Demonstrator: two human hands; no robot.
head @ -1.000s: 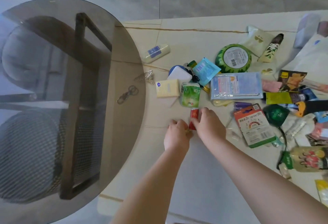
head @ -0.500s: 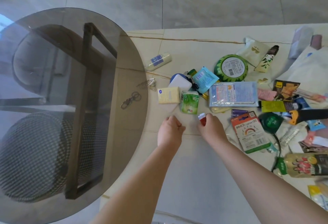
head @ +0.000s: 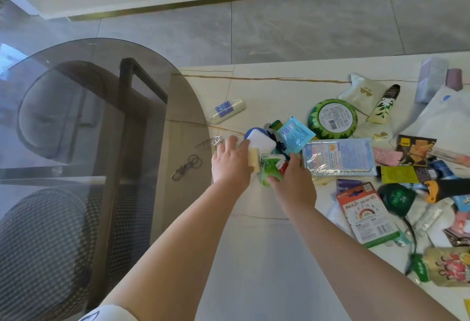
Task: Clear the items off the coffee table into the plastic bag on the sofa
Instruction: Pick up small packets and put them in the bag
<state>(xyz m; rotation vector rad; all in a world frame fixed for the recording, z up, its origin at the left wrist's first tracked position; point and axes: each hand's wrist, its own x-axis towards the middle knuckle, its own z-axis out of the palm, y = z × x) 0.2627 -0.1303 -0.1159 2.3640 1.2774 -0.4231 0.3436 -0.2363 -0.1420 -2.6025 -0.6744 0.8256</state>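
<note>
Gathering stage, as I judged it: both hands worked the near-left edge of the clutter on the pale surface [head: 254, 257].

- Left hand [head: 230, 165]: fingers spread and fairly straight, resting on a yellow bar [head: 254, 161] and touching a white-and-blue pad [head: 262, 142]; no closed grip visible.
- Right hand [head: 292, 184]: fingers curled round a green sachet [head: 269, 168], a small red item [head: 283, 167] against it.
- Uncollected: round green tin [head: 332, 118], blue flat pack [head: 339, 156], orange card [head: 366, 216], white tube [head: 226, 110], key clip [head: 187, 166] on the glass top [head: 76, 117].
- Plastic bag and sofa: not identifiable in view.

Next move, I reckoned: lift what was held and carry it to the bag.
</note>
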